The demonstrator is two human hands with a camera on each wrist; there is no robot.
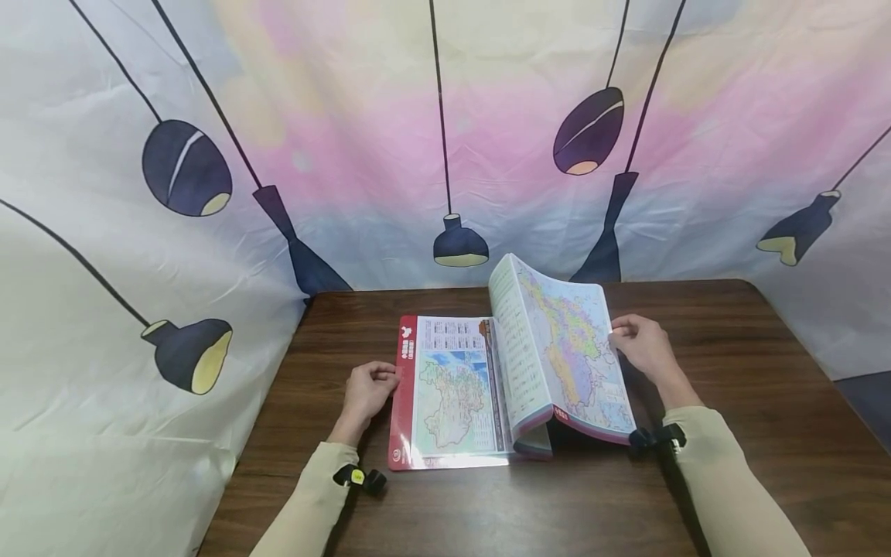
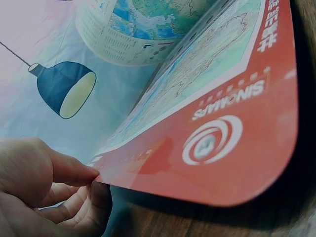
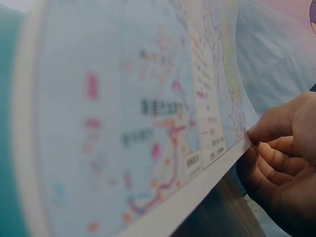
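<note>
Atlas: a large glossy map atlas with a red-edged cover (image 1: 480, 387) is lying open on the dark wooden table (image 1: 731, 464), near the middle, spine running away from me.
Left hand: my left hand (image 1: 369, 389) is pinching the left edge of the red cover; in the left wrist view my thumb is pressing on top of the cover's edge with the fingers (image 2: 74, 210) curled underneath.
Right hand: my right hand (image 1: 643, 346) is gripping the outer edge of a thick sheaf of map pages (image 1: 557, 348), thumb on top and fingers (image 3: 276, 163) curled beneath.
Pages: the sheaf is arching up over the flat left-hand page.
Backdrop: a pastel cloth printed with dark hanging lamps (image 1: 459, 155) is hanging behind and beside the table.
</note>
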